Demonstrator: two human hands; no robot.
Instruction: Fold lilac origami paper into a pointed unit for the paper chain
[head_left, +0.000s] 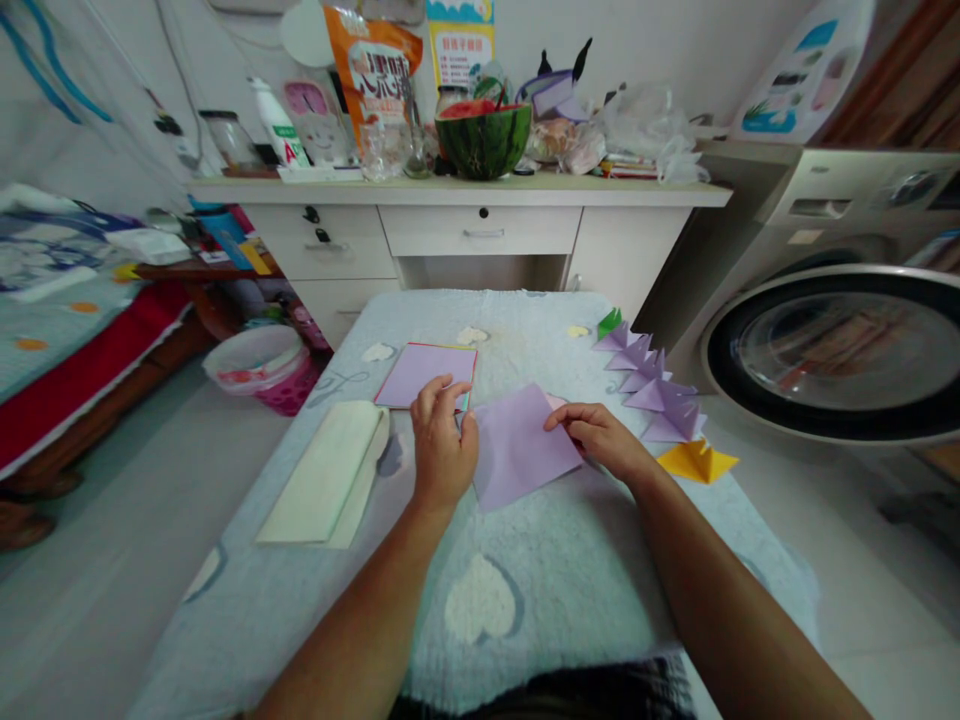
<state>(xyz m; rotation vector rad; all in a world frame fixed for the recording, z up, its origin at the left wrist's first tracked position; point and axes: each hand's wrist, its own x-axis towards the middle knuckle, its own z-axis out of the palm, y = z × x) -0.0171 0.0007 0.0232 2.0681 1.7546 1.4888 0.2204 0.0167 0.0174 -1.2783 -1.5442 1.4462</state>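
While purple paper (521,455) in right hand (598,436), pink bin (291,388) (reddish contents (238,377))

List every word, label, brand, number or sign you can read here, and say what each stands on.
"味": on the orange plastic snack bag; its other characters are unclear.
"A": red, on the white plastic bottle with a green label; the rest is unreadable.
Too small or blurred to read: the blue-and-yellow paper poster, the large white plastic jug, and the cursive marks on the pale blue heart-patterned cloth.
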